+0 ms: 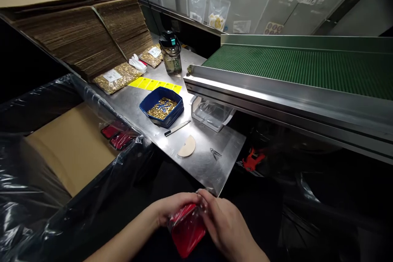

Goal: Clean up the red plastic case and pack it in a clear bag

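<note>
Low in the head view, in front of the table corner, I hold a red item in a clear plastic bag (188, 233); what the item is I cannot make out. My left hand (176, 206) is closed on the bag's upper left side. At its upper right, my right hand (221, 217) pinches the plastic, and the fingertips of both hands meet at the bag's top edge. The bagged item tilts down toward me. Just beyond my hands on the metal table (201, 168) lie small pliers or snips (215, 153) and a beige part-disc (187, 146).
A blue bin (178, 113) of small brass pieces, a marker (177, 128), a clear tray (211, 115) and a bottle (172, 55) stand on the table. A green conveyor (276, 65) runs right. Stacked cardboard (82, 28) and a plastic-lined box (72, 147) with red packets (121, 139) are left.
</note>
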{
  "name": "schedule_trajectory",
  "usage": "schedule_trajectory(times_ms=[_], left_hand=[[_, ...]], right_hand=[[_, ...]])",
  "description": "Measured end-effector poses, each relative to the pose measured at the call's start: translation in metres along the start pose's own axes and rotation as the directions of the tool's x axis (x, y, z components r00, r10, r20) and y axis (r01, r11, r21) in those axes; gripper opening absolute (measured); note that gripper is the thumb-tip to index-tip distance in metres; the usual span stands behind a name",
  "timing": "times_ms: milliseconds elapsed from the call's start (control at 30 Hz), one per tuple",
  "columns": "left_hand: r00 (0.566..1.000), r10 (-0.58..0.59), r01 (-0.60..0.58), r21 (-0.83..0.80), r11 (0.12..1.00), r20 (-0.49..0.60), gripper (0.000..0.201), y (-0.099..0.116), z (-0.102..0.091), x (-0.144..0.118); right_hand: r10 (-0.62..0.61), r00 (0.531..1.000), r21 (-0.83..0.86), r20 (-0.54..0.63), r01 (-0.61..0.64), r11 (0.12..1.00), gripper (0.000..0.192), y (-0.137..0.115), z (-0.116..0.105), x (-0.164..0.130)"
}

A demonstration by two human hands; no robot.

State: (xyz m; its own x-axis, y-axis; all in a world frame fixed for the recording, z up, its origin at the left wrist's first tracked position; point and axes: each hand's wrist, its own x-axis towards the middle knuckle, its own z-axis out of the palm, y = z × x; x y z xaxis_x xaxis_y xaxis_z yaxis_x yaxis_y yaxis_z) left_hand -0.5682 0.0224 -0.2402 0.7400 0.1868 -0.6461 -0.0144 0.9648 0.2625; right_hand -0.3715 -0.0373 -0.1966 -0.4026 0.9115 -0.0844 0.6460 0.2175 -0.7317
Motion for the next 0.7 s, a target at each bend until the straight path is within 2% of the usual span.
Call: schedule_trajectory(times_ms=[67,133,167,233,300,333,400,433,467,500,567,600,633,700], left_hand=[[1.000,-0.016,0.015,0.068,0.998,0.013,0.038,0.000,-0.001,0.005],[0.999,-0.007,0.003,0.122,0.993,0.031,0.041,0.000,0.000,0.008],[0.999,0.003,-0.009,0.141,0.990,0.043,0.044,0.000,0.001,0.008],[0.997,0.035,-0.046,0.172,0.984,0.068,0.049,0.000,0.005,0.004],[0.992,0.092,-0.107,0.200,0.974,0.081,0.052,-0.001,0.010,-0.004],[0.988,0.125,-0.141,0.215,0.966,0.086,0.054,-0.001,0.012,-0.008],[0.978,0.184,-0.203,0.243,0.949,0.099,0.058,-0.001,0.016,-0.017],[0.973,0.203,-0.224,0.252,0.941,0.110,0.059,-0.001,0.017,-0.020],[0.968,0.216,-0.242,0.261,0.934,0.126,0.060,-0.001,0.018,-0.023],[0.964,0.224,-0.257,0.270,0.928,0.146,0.061,-0.001,0.018,-0.026],[0.951,0.247,-0.292,0.289,0.912,0.184,0.061,-0.002,0.018,-0.030],[0.943,0.267,-0.318,0.304,0.898,0.196,0.061,-0.002,0.018,-0.031],[0.935,0.294,-0.347,0.330,0.878,0.199,0.063,-0.002,0.018,-0.033],[0.925,0.339,-0.380,0.403,0.832,0.173,0.078,-0.003,0.019,-0.039]], right_hand=[[-0.078,0.996,-0.232,-0.031,0.069,0.970,0.040,0.008,0.000,0.003],[-0.116,0.991,-0.378,-0.071,0.081,0.922,0.020,0.015,0.001,0.005],[-0.124,0.987,-0.433,-0.101,0.069,0.899,0.016,0.017,0.001,0.005],[-0.084,0.987,-0.486,-0.140,0.006,0.874,0.022,0.018,0.000,0.004],[0.068,0.993,-0.421,-0.094,-0.102,0.902,0.022,0.014,-0.004,0.002],[0.158,0.987,-0.326,-0.029,-0.158,0.932,0.021,0.011,-0.007,0.002],[0.293,0.939,0.006,0.179,-0.299,0.954,0.026,0.004,-0.015,0.002],[0.316,0.897,0.215,0.309,-0.390,0.895,0.030,0.001,-0.018,0.003],[0.303,0.851,0.409,0.430,-0.483,0.774,0.032,0.000,-0.021,0.004],[0.265,0.807,0.558,0.528,-0.565,0.608,0.032,-0.001,-0.022,0.004],[0.190,0.751,0.705,0.632,-0.659,0.260,0.032,-0.001,-0.022,0.004],[0.172,0.750,0.741,0.638,-0.660,0.126,0.031,0.000,-0.021,0.003],[0.167,0.761,0.768,0.627,-0.640,0.032,0.031,0.000,-0.019,0.001],[0.174,0.793,0.810,0.584,-0.583,-0.064,0.033,0.001,-0.013,-0.004]])
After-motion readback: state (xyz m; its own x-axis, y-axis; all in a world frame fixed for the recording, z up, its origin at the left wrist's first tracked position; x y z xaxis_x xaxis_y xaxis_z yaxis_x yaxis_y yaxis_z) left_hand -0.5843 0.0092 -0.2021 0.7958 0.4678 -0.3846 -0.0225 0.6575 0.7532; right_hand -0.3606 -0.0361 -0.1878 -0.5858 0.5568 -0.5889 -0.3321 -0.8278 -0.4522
